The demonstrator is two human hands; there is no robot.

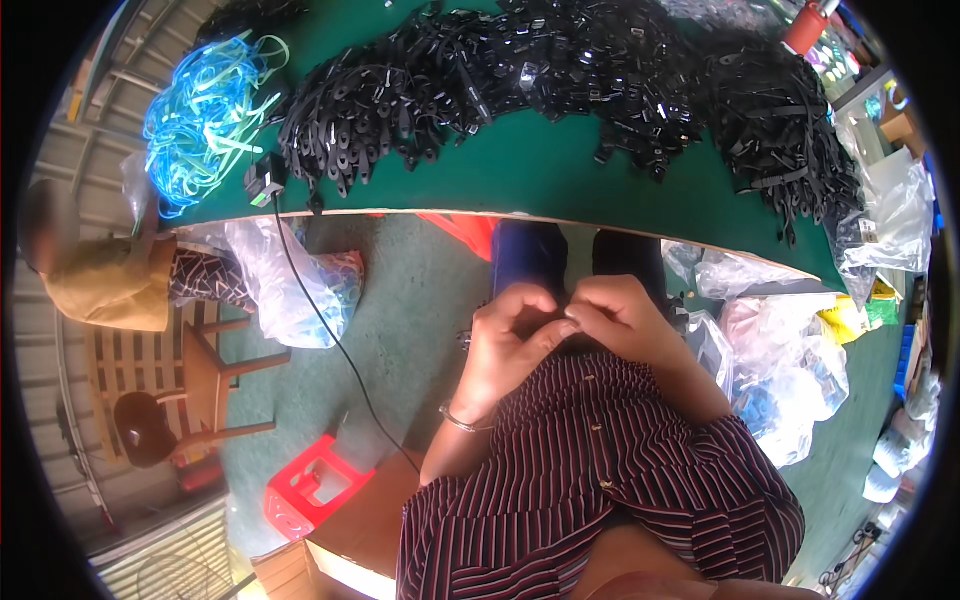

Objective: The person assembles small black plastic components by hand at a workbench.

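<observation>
My left hand [508, 345] and my right hand [622, 318] are pressed together over my lap, just below the table's front edge. Their fingertips meet in a pinch. A small black piece [466, 340] pokes out at the outer side of my left hand, which is curled around it. Whatever sits between my right fingertips is hidden. I wear a thin bangle [462, 421] on my left wrist and a dark red striped top [600, 470]. On the green table [520, 170] lies a long heap of black straps [560, 75].
A bundle of blue and green straps [205, 110] lies at the table's left end, beside a small black box with a cable [265, 182]. Clear plastic bags [300, 285] sit under the table, more at the right [790, 370]. A red stool [305, 490] and wooden chairs [170, 400] stand left. Another person [100, 280] sits at far left.
</observation>
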